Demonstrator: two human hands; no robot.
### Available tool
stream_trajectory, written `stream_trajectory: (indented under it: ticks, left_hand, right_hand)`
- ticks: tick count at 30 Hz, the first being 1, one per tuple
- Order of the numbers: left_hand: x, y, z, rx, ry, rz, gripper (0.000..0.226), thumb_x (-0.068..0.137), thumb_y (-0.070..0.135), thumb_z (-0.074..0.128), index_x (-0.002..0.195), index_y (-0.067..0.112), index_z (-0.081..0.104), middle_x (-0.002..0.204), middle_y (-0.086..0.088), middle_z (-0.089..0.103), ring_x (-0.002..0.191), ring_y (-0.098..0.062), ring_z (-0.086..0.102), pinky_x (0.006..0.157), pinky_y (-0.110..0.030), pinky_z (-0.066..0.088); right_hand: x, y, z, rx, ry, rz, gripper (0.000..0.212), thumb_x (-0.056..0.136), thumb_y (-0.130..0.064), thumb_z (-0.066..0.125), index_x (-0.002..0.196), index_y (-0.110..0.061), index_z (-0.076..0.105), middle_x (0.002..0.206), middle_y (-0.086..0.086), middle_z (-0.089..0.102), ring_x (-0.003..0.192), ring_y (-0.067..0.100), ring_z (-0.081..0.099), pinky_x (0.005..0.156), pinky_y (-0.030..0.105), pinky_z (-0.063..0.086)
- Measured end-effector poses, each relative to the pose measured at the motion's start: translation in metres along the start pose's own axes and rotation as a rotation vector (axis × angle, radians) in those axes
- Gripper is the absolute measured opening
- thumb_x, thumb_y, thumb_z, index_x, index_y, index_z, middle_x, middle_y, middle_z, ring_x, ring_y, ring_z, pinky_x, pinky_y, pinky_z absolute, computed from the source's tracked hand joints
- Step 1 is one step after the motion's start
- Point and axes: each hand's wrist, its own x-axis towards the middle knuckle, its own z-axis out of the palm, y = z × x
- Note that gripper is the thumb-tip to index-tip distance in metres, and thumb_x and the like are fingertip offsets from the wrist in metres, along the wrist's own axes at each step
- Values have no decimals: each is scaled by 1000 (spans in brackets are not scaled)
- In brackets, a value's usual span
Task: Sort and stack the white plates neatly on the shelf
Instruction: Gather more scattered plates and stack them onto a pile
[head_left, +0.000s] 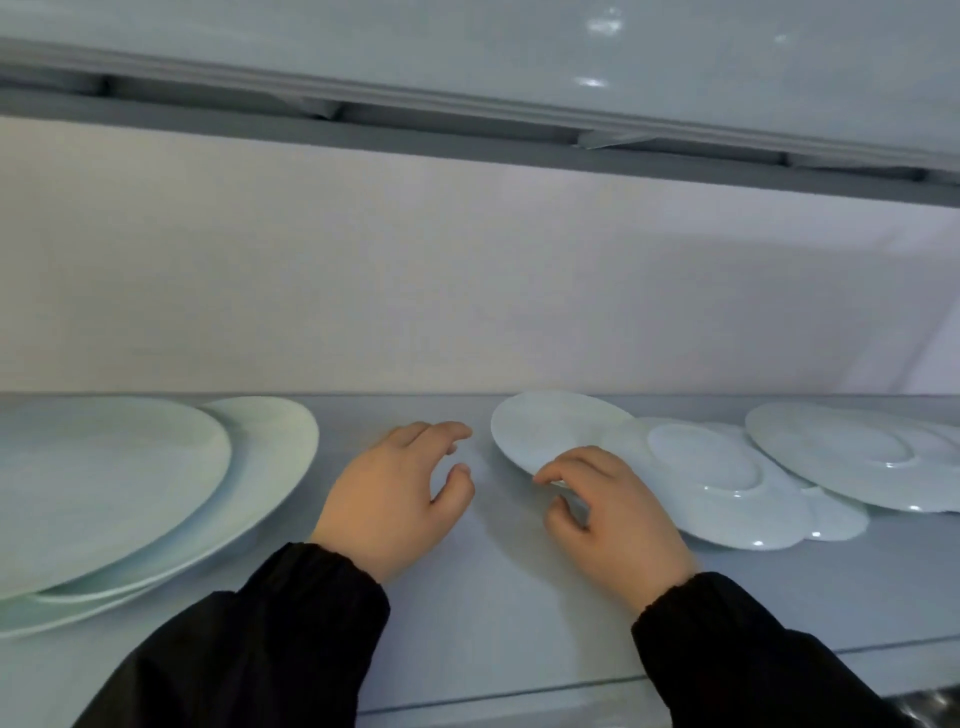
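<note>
On the left of the grey shelf (498, 613) lie large white plates (104, 483), overlapping in an uneven pile. A small white plate (550, 426) sits tilted at the middle, its far side leaning on upside-down plates (727, 488) to the right. My right hand (618, 519) pinches the small plate's near rim, fingers on top and thumb below. Just left of that plate is my left hand (395, 499), fingers loosely curled and holding nothing. Another large upside-down plate (852, 457) overlaps the pile at the far right.
A white back wall (467, 291) closes the shelf behind the plates. The underside of an upper shelf (467, 124) hangs overhead. The shelf's front edge (519, 696) runs below my black sleeves.
</note>
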Motion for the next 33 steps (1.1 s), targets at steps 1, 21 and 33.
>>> stream_trajectory:
  ticks: [1,21,33]
  left_hand:
    - [0,1,0,0,1,11,57,81,53,29,130,35,55,111,19,60,106,-3,52,83,-23,45]
    - [-2,3,3,-51,23,129,56,84,46,29,126,25,59,105,8,65,102,-18,56,83,-33,49]
    - [0,-5,-6,-10,84,-24,54,80,52,32,121,32,61,101,17,61,99,-9,53,77,-25,41]
  right_hand:
    - [0,-1,2,-29,-3,-3,33,80,-33,46,105,-28,67,105,-14,57,100,6,53,88,20,43]
    - [-5,-23,4,-288,-254,171,73,77,-65,37,142,-35,45,146,-10,47,135,5,39,110,22,30]
    - [-12,-37,-6,-53,-402,-229,50,84,-44,52,133,-34,56,125,-13,61,114,8,55,91,30,48]
